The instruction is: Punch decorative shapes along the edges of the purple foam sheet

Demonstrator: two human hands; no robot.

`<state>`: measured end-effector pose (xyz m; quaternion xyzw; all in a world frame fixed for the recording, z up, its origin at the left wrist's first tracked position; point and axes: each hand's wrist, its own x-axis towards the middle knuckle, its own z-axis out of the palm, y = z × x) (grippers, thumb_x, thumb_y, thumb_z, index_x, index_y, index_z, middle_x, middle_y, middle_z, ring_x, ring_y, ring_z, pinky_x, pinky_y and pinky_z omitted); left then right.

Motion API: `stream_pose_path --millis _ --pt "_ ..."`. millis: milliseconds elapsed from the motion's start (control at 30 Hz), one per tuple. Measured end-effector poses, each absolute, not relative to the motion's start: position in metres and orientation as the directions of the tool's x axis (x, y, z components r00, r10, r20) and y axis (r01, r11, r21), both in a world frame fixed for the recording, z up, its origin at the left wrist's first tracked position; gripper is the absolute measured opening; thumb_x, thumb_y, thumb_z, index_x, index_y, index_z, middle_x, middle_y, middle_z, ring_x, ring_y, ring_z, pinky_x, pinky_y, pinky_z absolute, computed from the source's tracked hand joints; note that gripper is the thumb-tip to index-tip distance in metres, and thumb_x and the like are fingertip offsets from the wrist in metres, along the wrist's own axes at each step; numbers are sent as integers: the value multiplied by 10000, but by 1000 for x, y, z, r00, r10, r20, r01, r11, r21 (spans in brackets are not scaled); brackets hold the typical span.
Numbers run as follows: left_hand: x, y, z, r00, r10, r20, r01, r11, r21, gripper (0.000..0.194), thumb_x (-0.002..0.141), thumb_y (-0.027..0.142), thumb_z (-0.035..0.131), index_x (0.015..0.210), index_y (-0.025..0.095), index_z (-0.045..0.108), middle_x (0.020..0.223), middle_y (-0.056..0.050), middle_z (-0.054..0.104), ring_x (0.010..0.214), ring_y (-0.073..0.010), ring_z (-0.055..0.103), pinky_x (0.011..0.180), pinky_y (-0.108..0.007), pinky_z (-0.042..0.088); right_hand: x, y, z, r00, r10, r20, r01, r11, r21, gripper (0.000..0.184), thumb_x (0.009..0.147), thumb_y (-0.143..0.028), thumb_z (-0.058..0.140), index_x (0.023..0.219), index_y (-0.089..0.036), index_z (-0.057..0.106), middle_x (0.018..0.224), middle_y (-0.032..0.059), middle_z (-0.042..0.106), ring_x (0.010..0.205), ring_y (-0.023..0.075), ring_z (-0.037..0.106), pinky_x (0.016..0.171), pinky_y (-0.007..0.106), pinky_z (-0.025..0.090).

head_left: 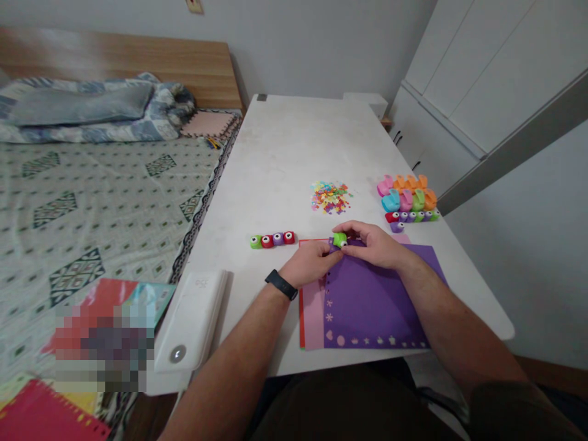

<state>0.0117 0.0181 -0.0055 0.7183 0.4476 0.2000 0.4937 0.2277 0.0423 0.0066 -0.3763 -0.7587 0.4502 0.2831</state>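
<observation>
A purple sheet of paper with shapes punched along its left and bottom edges lies on pink and red sheets. At its upper left corner sits a small green craft punch. The fingers of my right hand are closed around that punch. My left hand, with a dark band on the wrist, pinches the purple paper just left of the punch. The fingertips partly cover the corner, so how far the paper sits inside the punch is hidden.
Green, red and purple punches stand in a row at left. Beyond the paper lies a confetti pile. More colourful punches are grouped at right. A white device rests at the table's left edge, beside a bed.
</observation>
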Motion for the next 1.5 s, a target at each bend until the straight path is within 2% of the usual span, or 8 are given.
stream_pose_path --millis 167,500,700,1033,1500 --pt "12 18 -5 529 837 -138 445 -135 885 408 952 488 490 688 180 532 602 34 455 566 -109 404 525 -250 271 231 46 4 -557 830 39 303 247 -920 463 848 -225 724 1301 -204 629 1243 81 690 1119 230 658 1038 423 499" --pt "11 17 -6 531 838 -129 453 -151 879 419 958 502 497 707 175 573 606 33 471 560 -109 408 525 -254 270 233 51 6 -608 794 7 252 201 -947 431 871 -312 735 1276 -202 636 1181 70 694 1072 226 652 991 400 505" --pt "12 17 -5 515 847 -132 461 -144 876 419 951 495 513 699 171 598 608 25 507 567 -113 431 528 -252 282 234 51 7 -623 782 9 248 208 -946 373 900 -355 716 1230 -197 643 1144 66 688 1036 211 647 956 374 509" --pt "12 17 -7 509 849 -143 451 -121 884 413 948 497 519 756 166 674 618 14 549 566 -121 451 529 -246 312 233 51 5 -586 810 -21 319 207 -925 428 931 -413 675 1295 -192 629 1179 84 695 1045 225 650 964 397 514" --pt "13 17 -3 512 848 -138 483 -151 862 412 967 477 494 740 165 640 618 22 515 574 -118 443 543 -254 307 232 50 5 -599 801 -6 317 231 -920 421 938 -409 668 1298 -192 646 1201 85 700 1098 234 643 1007 412 501"
